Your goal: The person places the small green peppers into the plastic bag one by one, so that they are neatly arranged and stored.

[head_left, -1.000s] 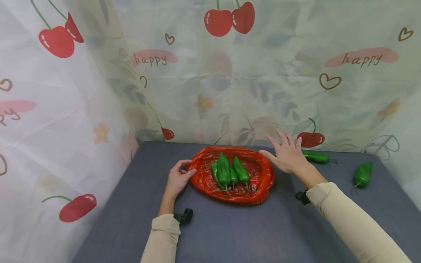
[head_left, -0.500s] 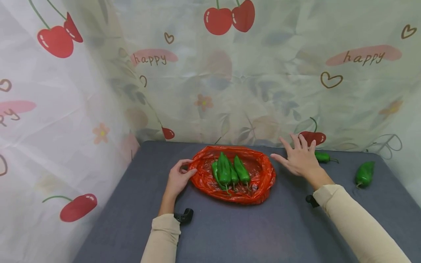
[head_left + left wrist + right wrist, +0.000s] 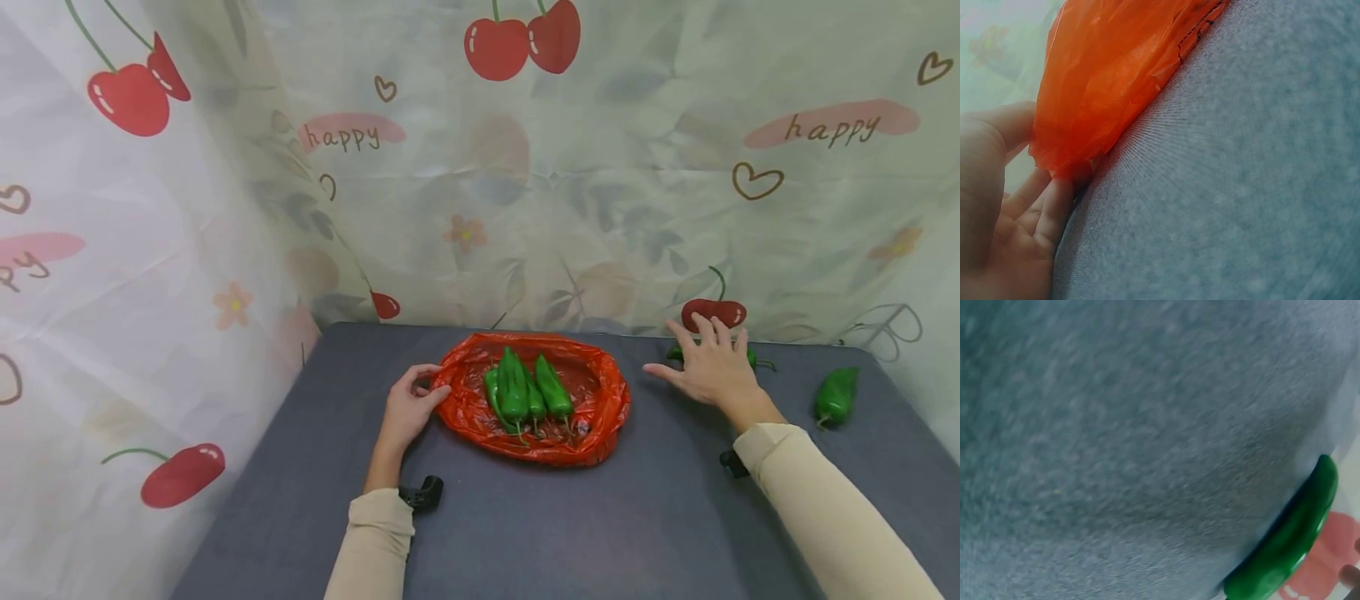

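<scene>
Partway along, by the look of it: four green peppers (image 3: 513, 392) sit in the red plastic bag (image 3: 581, 450), two others lie outside it on the dark grey tabletop (image 3: 570, 533). If the loose ones belong with the rest, two are left; which way the sorting runs can't be told for sure from this moment.

Container: the red plastic bag stands toward the far side, about mid-width, mouth spread wide and facing up, rim crumpled outward. The four green peppers lie bunched inside, a bit left of its middle, stems toward the near side, bare bag floor to their right. Anything under them is hidden.

The left hand (image 3: 407, 412) is at the bag's left rim, fingers and thumb pinching the plastic; the left wrist view shows the edge between them. The right hand (image 3: 712, 371) holds nothing, fingers spread apart, above the far pepper (image 3: 1294, 540). That pepper lies at the far edge, right of the bag, stem pointing right, partly covered by the right hand in the head view; no contact seen.

The right-side pepper (image 3: 836, 396) lies near the tabletop's right edge, stem toward the near side, well apart from either hand. Printed cloth (image 3: 555, 167) hangs behind.
</scene>
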Demonstrator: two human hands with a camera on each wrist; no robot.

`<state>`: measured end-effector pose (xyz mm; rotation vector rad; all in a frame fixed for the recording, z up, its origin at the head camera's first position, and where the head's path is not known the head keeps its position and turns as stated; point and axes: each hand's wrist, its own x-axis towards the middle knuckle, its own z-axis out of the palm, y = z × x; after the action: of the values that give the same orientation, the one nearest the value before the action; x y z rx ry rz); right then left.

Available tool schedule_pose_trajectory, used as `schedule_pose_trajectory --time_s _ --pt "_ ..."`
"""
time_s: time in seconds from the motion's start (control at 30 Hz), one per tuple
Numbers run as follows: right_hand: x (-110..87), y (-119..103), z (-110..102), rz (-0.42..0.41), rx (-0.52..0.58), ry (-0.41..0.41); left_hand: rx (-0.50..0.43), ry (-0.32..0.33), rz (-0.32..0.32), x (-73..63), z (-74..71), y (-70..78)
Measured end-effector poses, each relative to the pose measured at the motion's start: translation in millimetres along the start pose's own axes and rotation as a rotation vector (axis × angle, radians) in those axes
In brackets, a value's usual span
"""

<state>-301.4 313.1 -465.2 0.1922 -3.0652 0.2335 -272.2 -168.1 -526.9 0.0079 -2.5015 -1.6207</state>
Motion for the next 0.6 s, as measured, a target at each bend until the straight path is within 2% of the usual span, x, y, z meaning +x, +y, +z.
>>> schedule_pose_trajectory --time_s 0.33,0.6 --pt "5.4 15 5 -0.011 -0.003 -0.048 -0.012 -0.007 -0.011 -1.2 -1.8 -1.4" --pt "1.3 27 8 0.050 0.027 -0.083 -0.011 -0.012 0.002 0.2 -1.5 -1.7"
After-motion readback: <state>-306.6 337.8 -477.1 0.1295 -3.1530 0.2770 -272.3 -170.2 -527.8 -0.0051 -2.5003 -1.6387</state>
